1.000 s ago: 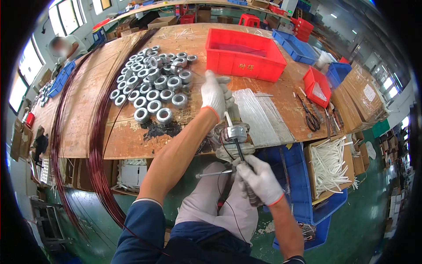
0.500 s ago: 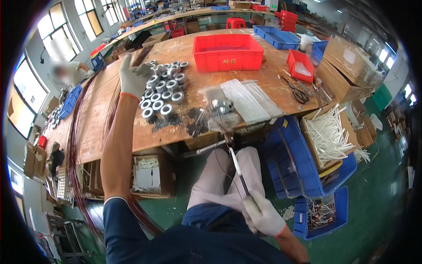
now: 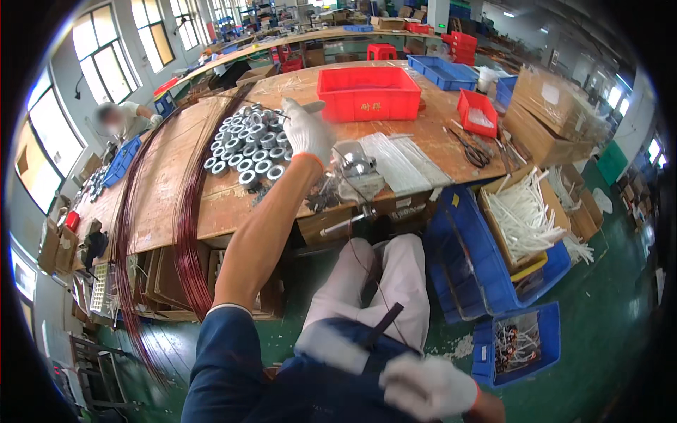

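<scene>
Nine o'clock: wire bundle (image 3: 187, 233) drapes over counter (image 3: 162, 183), probably keeping strands straight | ten: grey rings (image 3: 247, 144) cluster, seemingly for easy reach | eleven: person's left hand (image 3: 309, 134) partly open beside them, hold unclear | one: silvery ring (image 3: 357, 164) sits in fixture (image 3: 367, 187), apparently for steadiness | five: right hand (image 3: 427, 386) blurred, opening and hold unclear

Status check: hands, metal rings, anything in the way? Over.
Left hand raised beside grey metal rings, grip unclear. Right hand low, blurred, grip unclear. Rings heaped loose. Red bin just beyond left hand.
</scene>
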A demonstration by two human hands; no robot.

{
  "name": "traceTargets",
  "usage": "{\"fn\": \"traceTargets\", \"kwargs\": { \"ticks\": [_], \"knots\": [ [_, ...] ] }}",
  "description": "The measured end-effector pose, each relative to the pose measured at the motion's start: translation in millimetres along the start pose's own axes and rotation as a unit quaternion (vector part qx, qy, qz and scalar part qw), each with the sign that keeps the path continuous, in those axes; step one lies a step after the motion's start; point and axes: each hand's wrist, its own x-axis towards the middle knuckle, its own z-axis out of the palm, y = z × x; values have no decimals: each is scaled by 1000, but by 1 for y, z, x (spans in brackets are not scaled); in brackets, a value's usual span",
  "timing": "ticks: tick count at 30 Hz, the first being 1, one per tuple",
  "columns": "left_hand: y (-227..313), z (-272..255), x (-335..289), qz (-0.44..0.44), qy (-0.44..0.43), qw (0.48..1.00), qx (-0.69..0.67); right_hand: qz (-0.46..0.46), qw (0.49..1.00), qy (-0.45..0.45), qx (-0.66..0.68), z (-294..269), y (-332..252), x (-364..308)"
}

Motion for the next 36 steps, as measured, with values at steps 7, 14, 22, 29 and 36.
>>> {"fn": "traceTargets", "kwargs": {
  "ticks": [7, 14, 22, 29, 36],
  "knots": [
    [-50, 15, 88, -125, 27, 991, 28, 340, 868, 150, 329, -29, 122, 158],
    [-125, -5, 124, -183, -7, 982, 45, 307, 905, 102, 277, -91, 159, 228],
    [8, -34, 83, -115, -51, 992, 29, 157, 980, 122, -3, -33, 142, 78],
    [-49, -69, -73, 524, -227, 651, 500, 271, 938, -39, 211, -15, 16, -22],
    [-18, 33, -23, 56, -125, 968, 210, 48, 997, 33, 52, -10, 27, 4]
  ]
}}
